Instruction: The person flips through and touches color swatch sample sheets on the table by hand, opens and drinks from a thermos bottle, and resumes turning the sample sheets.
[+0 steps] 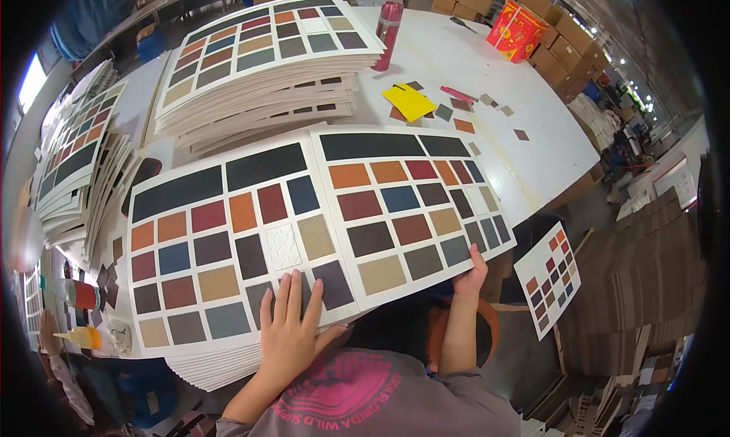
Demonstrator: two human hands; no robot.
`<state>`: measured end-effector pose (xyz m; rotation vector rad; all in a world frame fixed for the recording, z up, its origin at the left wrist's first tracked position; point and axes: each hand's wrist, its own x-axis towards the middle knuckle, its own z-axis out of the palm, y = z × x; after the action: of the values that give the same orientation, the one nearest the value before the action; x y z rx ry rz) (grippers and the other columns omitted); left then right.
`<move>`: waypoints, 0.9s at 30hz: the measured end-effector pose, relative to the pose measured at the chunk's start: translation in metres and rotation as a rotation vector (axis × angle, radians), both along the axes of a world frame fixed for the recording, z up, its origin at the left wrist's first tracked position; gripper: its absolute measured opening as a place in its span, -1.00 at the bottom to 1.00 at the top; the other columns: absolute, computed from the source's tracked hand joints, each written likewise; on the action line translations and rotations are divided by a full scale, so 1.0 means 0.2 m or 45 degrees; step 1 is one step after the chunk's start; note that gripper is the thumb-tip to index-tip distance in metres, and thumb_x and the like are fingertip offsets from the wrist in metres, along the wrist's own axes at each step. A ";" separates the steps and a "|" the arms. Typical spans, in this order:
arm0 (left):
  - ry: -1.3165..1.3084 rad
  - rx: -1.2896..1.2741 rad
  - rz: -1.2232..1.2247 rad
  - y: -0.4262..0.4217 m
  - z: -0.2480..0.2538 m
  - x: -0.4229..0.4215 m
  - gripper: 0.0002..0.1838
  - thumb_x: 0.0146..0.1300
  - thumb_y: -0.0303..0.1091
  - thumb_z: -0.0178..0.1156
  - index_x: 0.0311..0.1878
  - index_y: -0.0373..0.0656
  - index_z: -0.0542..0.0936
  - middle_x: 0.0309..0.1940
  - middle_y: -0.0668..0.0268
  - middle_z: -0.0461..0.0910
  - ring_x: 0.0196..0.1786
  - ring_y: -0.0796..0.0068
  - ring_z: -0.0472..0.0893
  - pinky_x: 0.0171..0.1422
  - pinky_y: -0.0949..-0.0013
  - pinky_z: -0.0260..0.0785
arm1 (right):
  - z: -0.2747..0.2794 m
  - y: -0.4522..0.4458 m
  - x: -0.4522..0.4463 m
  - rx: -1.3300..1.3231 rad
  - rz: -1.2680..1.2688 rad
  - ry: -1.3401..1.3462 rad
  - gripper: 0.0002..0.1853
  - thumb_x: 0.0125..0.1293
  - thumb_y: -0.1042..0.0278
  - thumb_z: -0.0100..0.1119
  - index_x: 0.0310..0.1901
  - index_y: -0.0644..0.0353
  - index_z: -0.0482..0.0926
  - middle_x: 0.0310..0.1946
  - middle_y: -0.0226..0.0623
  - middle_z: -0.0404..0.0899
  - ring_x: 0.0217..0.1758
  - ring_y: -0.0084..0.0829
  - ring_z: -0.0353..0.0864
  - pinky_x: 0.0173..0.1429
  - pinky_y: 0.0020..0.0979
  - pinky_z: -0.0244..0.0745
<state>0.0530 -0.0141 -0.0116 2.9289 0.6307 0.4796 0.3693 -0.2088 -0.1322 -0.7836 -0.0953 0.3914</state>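
Note:
Two white swatch boards with rows of coloured samples lie in front of me. My left hand (293, 319) rests palm down, fingers stretched out, on the lower right part of the left swatch board (258, 243), which tops a stack of white sheets (209, 368). With my right hand (471, 273) I grip the lower right edge of the right swatch board (403, 243). That board overlaps the left one along its side and sits tilted past the table's front edge. My right thumb is on its face; the other fingers are mostly hidden beneath.
Behind stands a tall stack of swatch boards (258, 60), with a red bottle (388, 34) beside it. A yellow paper (409, 102), loose swatches and a red tub (517, 30) lie farther right. At left are more boards (72, 155), a glue bottle (80, 337) and another person's hand (50, 330).

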 end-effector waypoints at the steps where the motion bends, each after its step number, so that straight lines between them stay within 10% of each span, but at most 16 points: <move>1: -0.021 -0.003 -0.017 0.00 -0.01 -0.01 -0.28 0.10 0.19 0.20 0.20 -0.14 0.47 0.23 -0.10 0.36 0.33 0.00 0.32 0.29 -0.05 0.12 | -0.01 -0.01 0.00 0.004 0.004 0.005 -0.63 0.37 0.35 -0.01 0.10 0.44 0.42 0.02 -0.09 0.55 0.07 -0.25 0.56 0.18 -0.29 0.43; 10: -0.530 -0.437 -0.232 0.12 -0.01 -0.27 -0.59 -0.01 -0.38 0.32 -0.02 -0.16 0.60 0.01 0.18 0.59 -0.03 0.21 0.58 0.10 0.24 0.32 | 0.01 0.01 -0.01 0.091 0.025 0.017 -0.57 0.44 0.19 -0.11 0.13 0.41 0.39 0.05 -0.10 0.53 0.10 -0.23 0.55 0.21 -0.24 0.43; 18: -0.178 0.034 1.363 0.39 -0.07 -0.95 -0.39 0.22 -0.24 0.21 0.27 -0.36 0.34 0.25 -0.20 0.31 0.31 -0.10 0.31 0.35 0.06 0.14 | 0.01 -0.04 0.04 -0.010 0.099 0.066 -0.67 0.29 0.34 -0.02 -0.02 0.40 0.49 -0.08 -0.12 0.59 0.01 -0.26 0.59 0.16 -0.29 0.45; 27: -1.158 -1.052 1.024 0.39 0.09 -1.17 -0.76 0.17 -0.43 0.18 -0.17 -0.44 0.55 -0.25 0.05 0.64 -0.15 0.35 0.62 0.01 0.41 0.41 | 0.39 0.09 -0.27 0.610 0.469 0.203 -0.62 0.30 0.50 -0.07 0.12 0.52 0.37 0.08 0.07 0.51 0.18 -0.11 0.51 0.29 -0.12 0.42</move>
<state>-0.1820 0.0643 0.0071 1.3800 1.3592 1.1436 0.3148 -0.1917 -0.0538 -0.2559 -0.1778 0.7463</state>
